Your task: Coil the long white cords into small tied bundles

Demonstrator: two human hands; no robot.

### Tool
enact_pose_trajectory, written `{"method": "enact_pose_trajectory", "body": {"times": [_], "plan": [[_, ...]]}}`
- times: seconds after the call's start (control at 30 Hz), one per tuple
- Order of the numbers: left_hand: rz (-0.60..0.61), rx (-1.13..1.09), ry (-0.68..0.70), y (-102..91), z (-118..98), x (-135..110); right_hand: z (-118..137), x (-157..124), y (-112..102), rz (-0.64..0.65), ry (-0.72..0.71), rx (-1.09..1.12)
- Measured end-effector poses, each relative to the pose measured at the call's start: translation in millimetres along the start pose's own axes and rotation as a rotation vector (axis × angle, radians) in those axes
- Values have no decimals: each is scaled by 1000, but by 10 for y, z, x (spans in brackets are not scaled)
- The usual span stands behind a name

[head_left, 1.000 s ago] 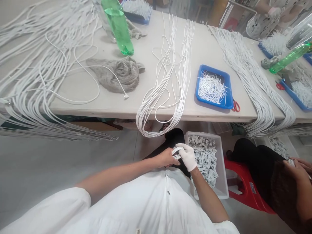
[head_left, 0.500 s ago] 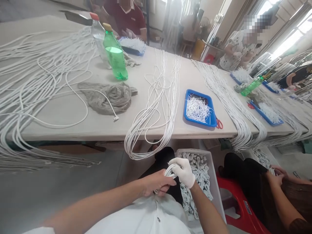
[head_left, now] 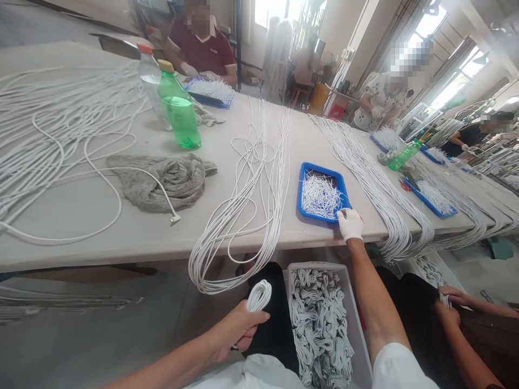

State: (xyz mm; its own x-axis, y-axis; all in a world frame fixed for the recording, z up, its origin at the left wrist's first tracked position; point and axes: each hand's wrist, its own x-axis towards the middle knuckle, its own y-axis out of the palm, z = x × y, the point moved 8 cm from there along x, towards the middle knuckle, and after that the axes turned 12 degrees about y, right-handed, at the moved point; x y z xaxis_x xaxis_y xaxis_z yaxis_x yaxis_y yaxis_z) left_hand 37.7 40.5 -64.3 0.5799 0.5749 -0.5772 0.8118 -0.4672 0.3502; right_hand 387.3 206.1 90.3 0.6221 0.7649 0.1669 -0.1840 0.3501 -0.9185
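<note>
My left hand (head_left: 239, 329) is bare and closed around a coiled white cable (head_left: 259, 295), held over my lap below the table edge. My right hand (head_left: 350, 223), in a white glove, is stretched out to the near edge of a blue tray (head_left: 304, 178) of short white ties (head_left: 320, 195); its fingers are curled at the ties, and I cannot tell if they pinch one. A bundle of long white cables (head_left: 247, 210) lies across the table between my hands and hangs over the front edge.
A grey bin (head_left: 357, 324) of coiled cables stands by my right knee. A grey cloth (head_left: 162, 181), a loose cable with a plug (head_left: 174, 219) and a green bottle (head_left: 178, 111) lie on the left. Other people work beside and opposite me.
My right hand left the coil and reached up to the blue tray. My left hand keeps the coil alone. My view has lifted toward the room.
</note>
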Motion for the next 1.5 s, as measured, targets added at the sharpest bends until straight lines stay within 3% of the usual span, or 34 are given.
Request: {"method": "enact_pose_trajectory", "body": {"times": [0.07, 0.17, 0.27, 0.4, 0.5, 0.63, 0.73, 0.83, 0.93, 1.07, 1.27, 1.4, 1.5], "plan": [[-42, -12, -1, -43, 2, -12, 14, 244, 113, 10, 8, -49], [-77, -54, 11, -71, -31, -53, 56, 379, 269, 34, 18, -93], [-68, -76, 44, -64, -94, -84, 64, 377, 303, 56, 11, -87], [-21, 32, 98, -89, -122, -66, 5, 217, 179, 101, -11, -17], [-24, 77, 72, -152, -6, -38, -44, -101, 7, 123, -27, 67], [-100, 25, 121, -197, 0, -39, -47, -817, -217, 164, -68, 224], [-168, -22, 249, -176, -298, -90, 24, -1481, -226, 334, -131, 406], [-188, -18, 442, -126, -773, -198, 86, -2095, -130, 517, -189, 432], [-83, 136, 565, 19, -1092, -318, 108, -2530, -77, 611, -247, 379], [36, 368, 663, 224, -1093, -389, 115, -2834, -135, 655, -279, 355], [-3, 559, 706, 293, -881, -288, 108, -3002, -174, 631, -292, 313], [-44, 623, 660, 243, -831, -212, 148, -3068, -198, 535, -311, 269], [-49, 588, 553, 234, -691, -125, 390, -3165, -299, 478, -463, 228]]}}
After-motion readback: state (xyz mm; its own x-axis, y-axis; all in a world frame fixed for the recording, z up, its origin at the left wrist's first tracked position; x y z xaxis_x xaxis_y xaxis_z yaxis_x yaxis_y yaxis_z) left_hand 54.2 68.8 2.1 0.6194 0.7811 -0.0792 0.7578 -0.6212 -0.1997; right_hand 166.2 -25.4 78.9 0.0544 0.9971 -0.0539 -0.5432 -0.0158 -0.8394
